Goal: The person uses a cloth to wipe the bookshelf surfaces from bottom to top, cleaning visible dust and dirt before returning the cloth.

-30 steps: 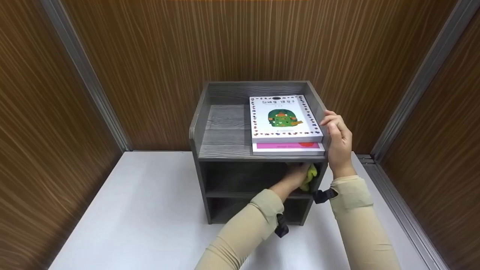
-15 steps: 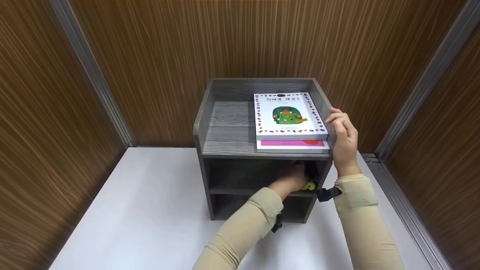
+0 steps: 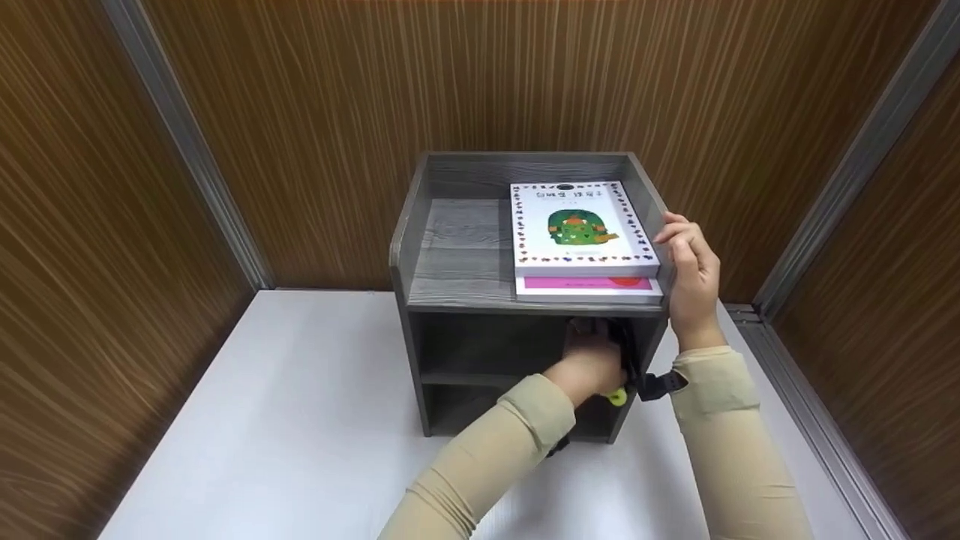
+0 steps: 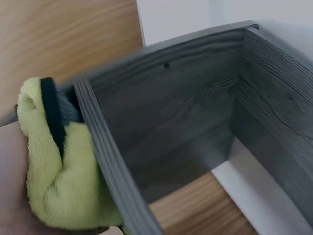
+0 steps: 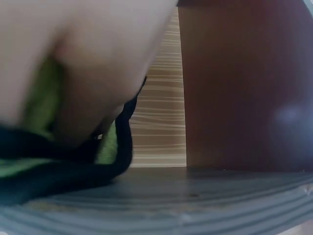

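Note:
A small grey wooden shelf (image 3: 459, 247) stands on the white surface. My left hand (image 3: 596, 364) reaches into its middle compartment, on the right. It grips a yellow-green plush cleaning cloth (image 4: 66, 166) with a dark border; only a bit of the cloth shows in the head view. In the right wrist view the cloth (image 5: 110, 144) lies against the inner face of a grey side panel (image 5: 161, 196), and a blurred hand is over it. My right hand (image 3: 691, 274) holds the outside of the right side panel, fingertips curled over its top edge.
Two books (image 3: 585, 232), stacked, lie on the shelf's top at the right, the upper one white with a green picture. A lower compartment (image 3: 465, 409) is below the left hand. Brown wood-grain walls (image 3: 315, 150) enclose the white table (image 3: 300, 390).
My left hand has moved the cloth downward along the right side of the compartment, and less of the cloth shows. My right hand keeps its hold. The head view has shifted slightly.

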{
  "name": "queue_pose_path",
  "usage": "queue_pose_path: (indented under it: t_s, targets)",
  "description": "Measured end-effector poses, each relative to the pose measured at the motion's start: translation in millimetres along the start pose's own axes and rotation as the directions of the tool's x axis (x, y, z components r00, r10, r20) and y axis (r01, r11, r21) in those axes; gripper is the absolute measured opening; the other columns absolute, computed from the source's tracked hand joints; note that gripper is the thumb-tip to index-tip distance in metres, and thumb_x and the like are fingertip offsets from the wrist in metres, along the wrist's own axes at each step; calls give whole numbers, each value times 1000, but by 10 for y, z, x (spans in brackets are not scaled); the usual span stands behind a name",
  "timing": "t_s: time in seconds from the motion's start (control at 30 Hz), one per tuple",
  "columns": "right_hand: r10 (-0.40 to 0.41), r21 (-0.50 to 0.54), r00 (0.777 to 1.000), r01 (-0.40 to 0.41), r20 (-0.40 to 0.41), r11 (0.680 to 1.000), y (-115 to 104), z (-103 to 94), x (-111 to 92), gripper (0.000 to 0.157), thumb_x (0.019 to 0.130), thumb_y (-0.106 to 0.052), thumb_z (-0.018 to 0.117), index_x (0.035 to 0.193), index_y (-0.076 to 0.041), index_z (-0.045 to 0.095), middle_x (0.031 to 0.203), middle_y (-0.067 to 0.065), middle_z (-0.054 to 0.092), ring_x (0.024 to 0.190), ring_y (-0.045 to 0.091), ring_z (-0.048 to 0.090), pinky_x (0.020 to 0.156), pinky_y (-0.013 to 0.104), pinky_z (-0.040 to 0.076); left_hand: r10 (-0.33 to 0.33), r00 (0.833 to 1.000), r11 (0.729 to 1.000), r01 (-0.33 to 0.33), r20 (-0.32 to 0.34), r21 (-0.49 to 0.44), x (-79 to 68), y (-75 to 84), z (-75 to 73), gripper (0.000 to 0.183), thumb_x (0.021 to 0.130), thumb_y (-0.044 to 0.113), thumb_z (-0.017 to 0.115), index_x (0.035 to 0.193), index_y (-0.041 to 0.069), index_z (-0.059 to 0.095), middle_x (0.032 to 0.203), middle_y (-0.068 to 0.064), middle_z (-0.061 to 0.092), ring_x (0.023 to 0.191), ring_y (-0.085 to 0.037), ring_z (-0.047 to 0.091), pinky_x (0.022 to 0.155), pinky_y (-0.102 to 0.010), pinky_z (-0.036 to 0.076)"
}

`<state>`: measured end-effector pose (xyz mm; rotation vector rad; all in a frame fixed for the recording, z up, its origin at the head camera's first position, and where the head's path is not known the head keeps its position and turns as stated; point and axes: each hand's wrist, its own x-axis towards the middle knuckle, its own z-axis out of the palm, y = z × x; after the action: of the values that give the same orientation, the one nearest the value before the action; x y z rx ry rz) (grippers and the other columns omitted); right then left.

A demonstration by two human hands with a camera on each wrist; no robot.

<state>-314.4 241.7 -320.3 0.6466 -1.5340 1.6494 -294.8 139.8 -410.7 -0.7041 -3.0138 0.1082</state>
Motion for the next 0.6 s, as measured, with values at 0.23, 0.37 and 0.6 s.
queue_pose_path:
  t_s: [0.23, 0.37, 0.6]
  targets:
    - [-58, 13, 998, 58, 3, 998, -27, -6, 63, 25, 81, -1, 35, 61, 13, 36, 78, 18, 49, 107, 31, 40, 93, 35, 25, 34, 997, 999, -31, -74, 36, -112, 30, 5, 40, 76, 49, 48, 94, 17, 64, 126, -17, 33, 114, -31, 29, 89, -45, 28]
    - [-50, 2, 999, 50, -9, 999, -52, -25, 78, 26, 81, -3, 37, 61, 13, 35, 78, 18, 49, 107, 31, 40, 93, 34, 25, 8, 999, 999, -6, -43, 40, -57, 30, 25, 48, 80, 51, 40, 113, 20, 54, 132, -18, 23, 119, -34, 19, 93, -46, 21]
    - [-59, -4, 998, 59, -20, 998, -99, -70, 72, 25, 80, -3, 36, 60, 11, 34, 78, 18, 49, 106, 31, 40, 93, 34, 26, -40, 997, 999, 40, 62, 4, 129, 34, 31, 50, 78, 55, 40, 122, 32, 43, 137, -10, 9, 122, -34, 2, 96, -47, 8]
